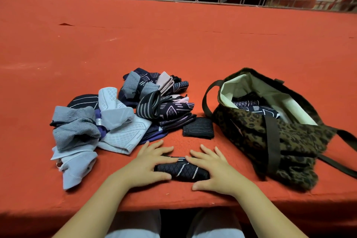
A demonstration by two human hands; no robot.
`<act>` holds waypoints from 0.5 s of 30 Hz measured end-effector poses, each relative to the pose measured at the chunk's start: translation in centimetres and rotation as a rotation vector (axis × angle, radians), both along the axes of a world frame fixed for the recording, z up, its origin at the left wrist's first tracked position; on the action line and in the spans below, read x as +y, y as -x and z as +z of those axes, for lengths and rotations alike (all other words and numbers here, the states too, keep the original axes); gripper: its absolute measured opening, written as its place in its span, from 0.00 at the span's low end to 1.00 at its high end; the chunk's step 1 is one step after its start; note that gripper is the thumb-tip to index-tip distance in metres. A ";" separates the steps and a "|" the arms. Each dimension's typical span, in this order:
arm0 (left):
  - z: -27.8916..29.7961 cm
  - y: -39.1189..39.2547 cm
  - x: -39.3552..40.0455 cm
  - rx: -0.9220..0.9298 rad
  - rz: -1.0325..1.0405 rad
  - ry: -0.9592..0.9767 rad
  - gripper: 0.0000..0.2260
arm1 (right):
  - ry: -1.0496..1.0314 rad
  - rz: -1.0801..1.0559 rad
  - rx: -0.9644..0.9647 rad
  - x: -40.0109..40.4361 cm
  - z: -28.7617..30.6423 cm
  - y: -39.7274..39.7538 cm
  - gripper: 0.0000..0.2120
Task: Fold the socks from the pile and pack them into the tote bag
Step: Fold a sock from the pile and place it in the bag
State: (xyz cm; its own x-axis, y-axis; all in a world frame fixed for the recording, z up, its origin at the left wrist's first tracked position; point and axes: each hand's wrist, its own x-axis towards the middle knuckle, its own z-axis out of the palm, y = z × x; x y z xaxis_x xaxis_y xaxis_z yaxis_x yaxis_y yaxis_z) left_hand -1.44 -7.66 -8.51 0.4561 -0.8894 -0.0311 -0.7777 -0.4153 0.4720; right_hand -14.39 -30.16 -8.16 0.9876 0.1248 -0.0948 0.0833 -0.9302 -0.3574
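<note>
We record a red-covered counter [173, 44]. Taking the leopard-print tote bag [270, 135] as our landmark: it lies on its side with its mouth open, and patterned dark socks [255, 107] sit inside. Left of the bag we find the sock pile [119, 114], grey, pale and dark pieces mixed. One folded black striped sock [198, 128] lies just beside the bag. Nearer us and left of the bag, our left hand [148, 164] and right hand [214, 170] press a dark folded sock [183, 170], fingers flat and spread.

bare forearms, seemingly pale grey trousers [135, 224]
</note>
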 end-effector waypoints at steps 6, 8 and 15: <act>2.0 2.1 -2.8 0.412 0.378 0.456 0.12 | -0.858 -0.357 -0.269 1.2 2.0 0.9 0.12; 3.4 2.7 -4.3 0.474 0.416 0.541 0.16 | -1.012 -0.415 -0.378 1.4 3.6 1.2 0.12; 8.9 3.1 -11.3 0.433 0.284 0.488 0.12 | -0.850 -0.593 -0.401 -3.3 8.9 3.5 0.10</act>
